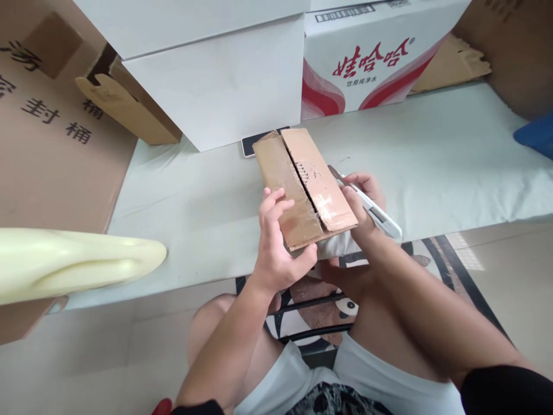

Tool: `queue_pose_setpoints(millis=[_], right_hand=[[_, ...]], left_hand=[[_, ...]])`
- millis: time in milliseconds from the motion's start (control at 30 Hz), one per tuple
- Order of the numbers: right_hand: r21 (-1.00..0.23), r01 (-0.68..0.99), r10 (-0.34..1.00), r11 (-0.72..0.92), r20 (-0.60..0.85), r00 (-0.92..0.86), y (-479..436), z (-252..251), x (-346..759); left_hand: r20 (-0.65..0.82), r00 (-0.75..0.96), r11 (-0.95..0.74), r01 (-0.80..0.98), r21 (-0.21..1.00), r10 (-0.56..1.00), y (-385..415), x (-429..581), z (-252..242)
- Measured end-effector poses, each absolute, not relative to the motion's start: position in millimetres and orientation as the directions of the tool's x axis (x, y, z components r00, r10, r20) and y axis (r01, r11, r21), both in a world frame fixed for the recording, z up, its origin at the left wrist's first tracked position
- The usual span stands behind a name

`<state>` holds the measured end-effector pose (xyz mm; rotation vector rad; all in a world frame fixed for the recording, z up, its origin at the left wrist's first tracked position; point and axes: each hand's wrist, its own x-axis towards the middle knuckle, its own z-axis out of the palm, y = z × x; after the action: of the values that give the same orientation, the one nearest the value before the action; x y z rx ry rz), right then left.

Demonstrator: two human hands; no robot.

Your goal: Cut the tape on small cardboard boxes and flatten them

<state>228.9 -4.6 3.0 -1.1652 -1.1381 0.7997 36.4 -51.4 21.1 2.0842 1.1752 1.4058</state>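
Observation:
A small flat brown cardboard box (302, 184) lies at the near edge of a pale table (432, 161), its top seam split down the middle. My left hand (279, 242) grips the box's near left corner, thumb under the edge and fingers curled on the left flap. My right hand (367, 204) sits against the box's right side and holds a white utility knife (371, 207), whose blade points up and left along the right flap. A grey wrapped bundle shows under the box's near end.
A big white box (216, 75) and a white carton with red Chinese lettering (371, 57) stand behind. A phone (250, 144) pokes out beneath the white box. Brown cartons lean at left (52, 127). A pale yellow object (78, 262) juts in from the left. A blue item (536, 135) lies at right.

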Motion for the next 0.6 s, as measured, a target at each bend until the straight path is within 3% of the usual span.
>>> queue_pose_setpoints(millis=[133, 300, 433, 600], right_hand=[[-0.935, 0.079, 0.905, 0.347, 0.356, 0.233, -13.1, 7.5, 222.0], [-0.930, 0.157, 0.900, 0.333, 0.363, 0.240, -12.9, 9.2, 223.1], [-0.904, 0.383, 0.938, 0.190, 0.282, 0.200, -3.6, 5.7, 233.9], [-0.706, 0.704, 0.985, 0.075, 0.161, 0.056, 13.6, -6.6, 253.4]], left_hand=[[0.494, 0.129, -0.508, 0.303, 0.806, 0.860, -53.0, 30.2, 18.1], [0.459, 0.072, -0.463, 0.219, 0.859, 0.885, -49.2, 28.4, 18.9], [0.506, -0.024, -0.494, 0.185, 0.850, 0.862, -40.5, 23.9, 14.9], [0.445, -0.396, -0.429, 0.133, 0.893, 0.803, -26.0, 4.0, 10.3]])
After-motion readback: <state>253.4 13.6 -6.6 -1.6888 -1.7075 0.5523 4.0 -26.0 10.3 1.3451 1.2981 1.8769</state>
